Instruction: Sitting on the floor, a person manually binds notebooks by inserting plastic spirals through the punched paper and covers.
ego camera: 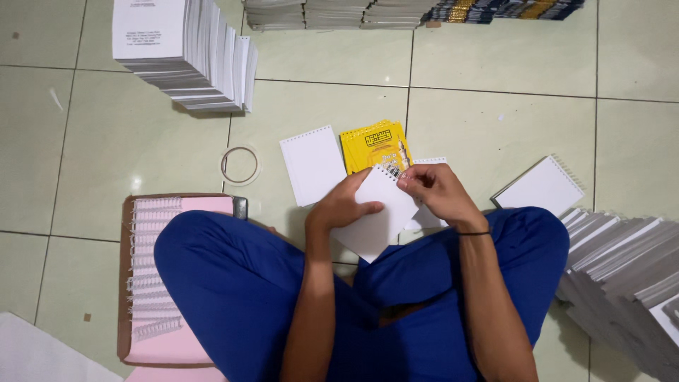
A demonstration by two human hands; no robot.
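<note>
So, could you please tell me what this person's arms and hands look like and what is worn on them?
Both forearms are bare, with no sleeves in view and no gloves. The left hand carries nothing on it that I can see. The right hand has a thin dark band around the wrist. No rings are visible.

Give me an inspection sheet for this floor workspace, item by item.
Surface: pale green tiled floor; person sits cross-legged on it in blue trousers.
Job's things: white punched pad held over the lap; yellow covers and white punched sheet lie just beyond it.
Clutter: tape ring on the floor; cardboard tray with white wire binding coils on pink paper.
Grippers: left hand grips the pad's left edge; right hand pinches its punched top edge with the fingers.
Cables: nothing seen.
Surroundings: leaning stack of white pads far left; grey-edged stacks at right; more stacks along the top.
</note>
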